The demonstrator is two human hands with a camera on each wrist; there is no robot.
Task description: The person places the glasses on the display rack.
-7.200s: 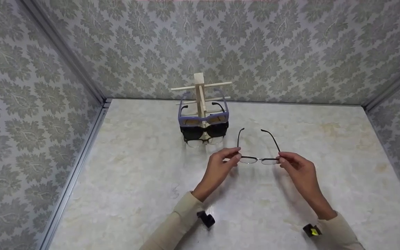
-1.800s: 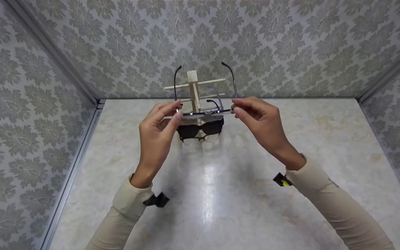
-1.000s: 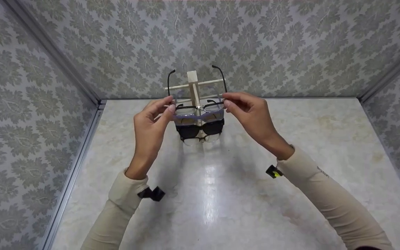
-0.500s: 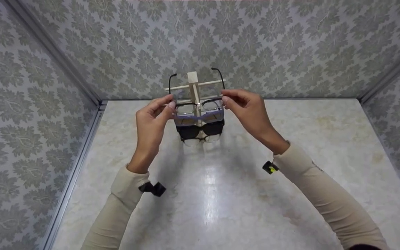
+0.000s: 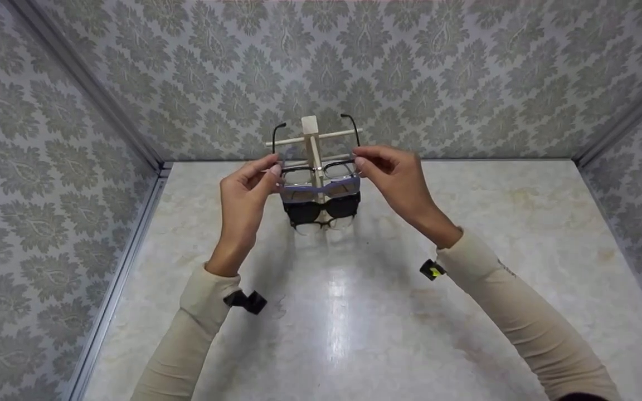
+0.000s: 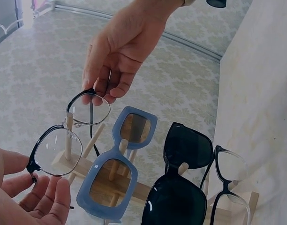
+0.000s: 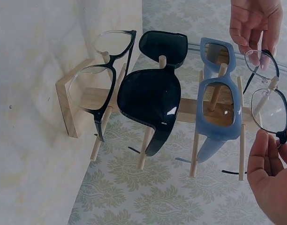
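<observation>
My left hand point(image 5: 243, 203) and right hand point(image 5: 399, 184) pinch the two front corners of a pair of eyeglasses point(image 5: 339, 170) with dark upper rims and clear lenses. Its temples point back, spread on either side of a wooden display stand point(image 5: 310, 125), past the top crossbar. In the right wrist view, a short peg point(image 7: 273, 83) of the stand is at the bridge of the held eyeglasses. Right below hang blue-purple sunglasses point(image 5: 321, 190) with brownish lenses. Lower down are black sunglasses point(image 5: 341, 206), then clear-lens eyeglasses point(image 5: 340, 224) with dark upper rims.
The stand is on a pale marbled table point(image 5: 494, 234), close to the patterned back wall point(image 5: 365, 72). A metal rail point(image 5: 115, 295) runs along the table's left edge. Each sleeve carries a small black wrist camera point(image 5: 248, 302).
Both hands have carried the eyeglasses from over the table, right of the stand, to the stand's upper part. Over the last second the temples sank slightly, and the hands barely shifted.
</observation>
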